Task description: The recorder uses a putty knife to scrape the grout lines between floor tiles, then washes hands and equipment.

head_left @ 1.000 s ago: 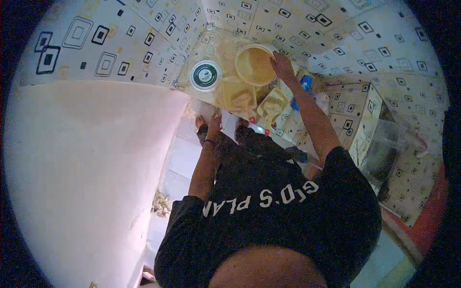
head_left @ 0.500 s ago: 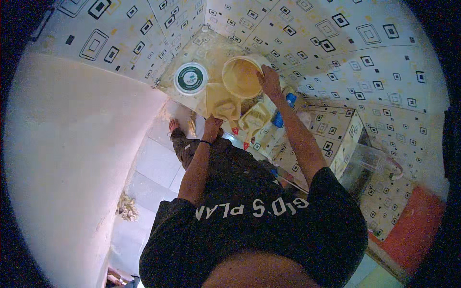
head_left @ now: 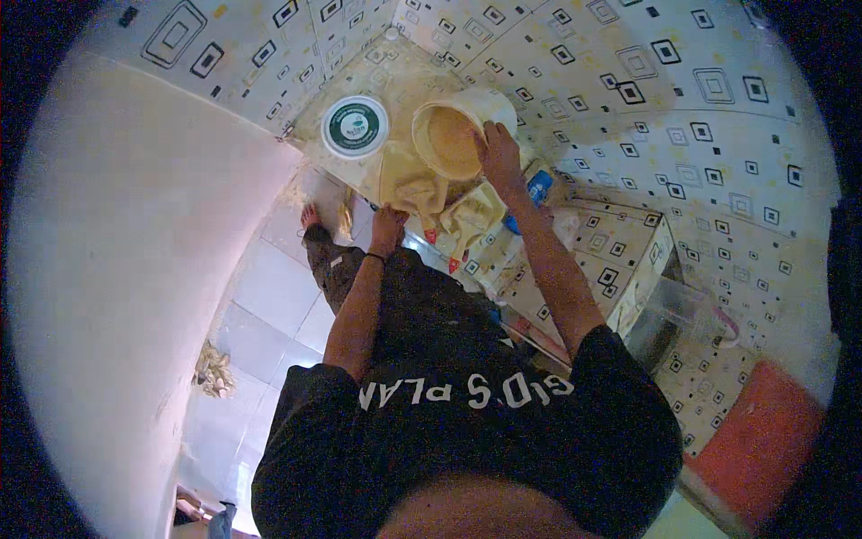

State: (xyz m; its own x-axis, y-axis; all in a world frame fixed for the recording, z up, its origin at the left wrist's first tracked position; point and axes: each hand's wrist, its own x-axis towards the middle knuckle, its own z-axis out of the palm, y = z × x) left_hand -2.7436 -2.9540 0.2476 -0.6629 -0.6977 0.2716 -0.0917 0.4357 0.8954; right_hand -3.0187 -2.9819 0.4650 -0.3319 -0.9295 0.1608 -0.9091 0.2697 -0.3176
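My right hand is closed over the near right rim of a cream plastic bucket. The bucket leans, its mouth turned toward me and to the left, and yellowish grainy powder shows inside. Just left of and below that mouth lies a cream, moulded plastic piece like a cut-open jug, with a red cap. My left hand is closed at its lower left edge; the fingertips are partly hidden. A similar cream piece with a red tip lies to its right.
A round white lid with a green label sits on the patterned, powder-dusted counter. Blue packs lie beside my right forearm. Patterned walls meet behind the counter. A clear plastic container is at the right, and a pale bundle lies on the tiled floor.
The bucket has tipped further toward the left, so more of its outer side shows. My right hand has turned with it. My left hand stays at the cut-open jug.
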